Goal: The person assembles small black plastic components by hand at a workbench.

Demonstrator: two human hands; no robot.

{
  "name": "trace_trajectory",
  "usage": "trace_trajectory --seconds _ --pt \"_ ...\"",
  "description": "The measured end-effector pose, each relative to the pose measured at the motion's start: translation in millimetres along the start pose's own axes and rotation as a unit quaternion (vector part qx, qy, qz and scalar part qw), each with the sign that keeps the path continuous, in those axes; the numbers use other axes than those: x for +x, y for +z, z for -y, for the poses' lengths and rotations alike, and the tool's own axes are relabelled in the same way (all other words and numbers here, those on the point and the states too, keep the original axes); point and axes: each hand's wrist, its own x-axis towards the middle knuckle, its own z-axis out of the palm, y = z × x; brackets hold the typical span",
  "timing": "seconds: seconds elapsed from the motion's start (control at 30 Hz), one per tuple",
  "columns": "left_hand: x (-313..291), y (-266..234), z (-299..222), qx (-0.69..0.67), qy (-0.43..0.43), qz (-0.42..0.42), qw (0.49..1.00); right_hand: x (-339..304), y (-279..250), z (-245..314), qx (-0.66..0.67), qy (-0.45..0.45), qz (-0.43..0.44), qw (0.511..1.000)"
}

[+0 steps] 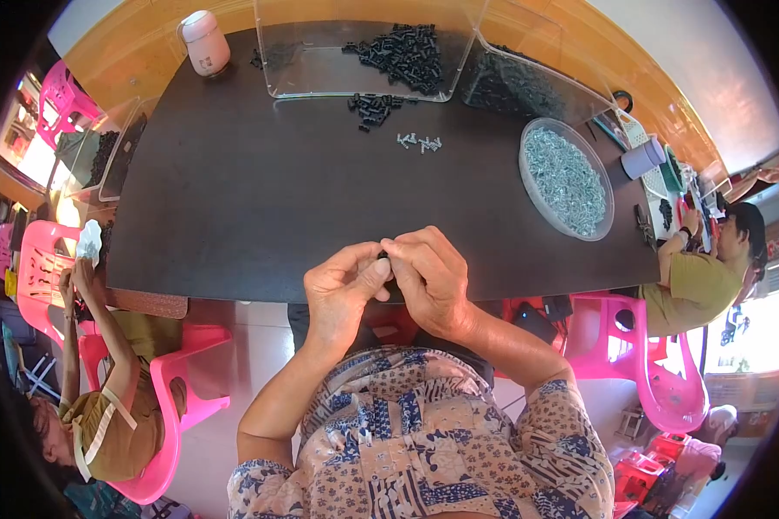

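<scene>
Above the table's near edge, my left hand point(344, 281) pinches a small black piece point(383, 255) between thumb and fingers; most of it is hidden. My right hand point(433, 278) meets it there, its thumb and forefinger pressed together at the piece's top. Whatever lies between those right fingertips is too small to make out. Farther off on the dark table point(260, 199) lies a little group of silvery screw-like pieces point(420, 143). Behind them is a loose pile of black plastic pieces point(374, 110), in front of a clear bin point(312, 93) holding many more.
A round clear tub point(610, 212) of silvery pieces stands at the right. Another clear bin point(528, 82) sits behind it, near a lilac cup point(643, 160). A pink flask point(205, 43) stands far left. People work at the left point(117, 424) and right point(697, 290), beside pink chairs point(177, 441).
</scene>
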Motion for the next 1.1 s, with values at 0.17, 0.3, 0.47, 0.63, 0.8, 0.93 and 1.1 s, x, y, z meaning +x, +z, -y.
trace_trajectory --seconds 0.17,0.3,0.47,0.63,0.8,0.93,1.1 --pt "1.3 -3.1 0.5 0.002 0.002 0.013 1.0 -0.2 -3.7 4.3 -0.016 -0.015 0.018 1.0" --pt "2.2 -4.5 -5.5 0.006 -0.024 -0.002 1.0 3.6 -13.1 10.5 -0.019 0.067 0.058 0.996" --pt "5.2 -1.1 -6.2 -0.007 -0.045 -0.005 0.999 14.4 -20.2 9.7 -0.081 -0.033 0.086 0.992" --pt "5.9 5.3 -13.5 -0.003 -0.04 0.03 0.999 11.1 -17.9 -1.3 -0.117 -0.118 0.103 0.981" --pt "9.7 -3.3 -10.9 -0.059 -0.063 0.059 0.995 14.9 -20.5 -2.1 -0.097 -0.125 0.08 0.984" --pt "5.3 -1.5 -12.0 -0.025 -0.091 0.079 0.992 10.4 -20.3 -10.2 -0.09 -0.135 0.063 0.985" --pt "2.0 -0.8 -8.1 -0.014 -0.103 0.075 0.992 6.8 -19.1 -10.6 -0.082 -0.141 0.071 0.984"
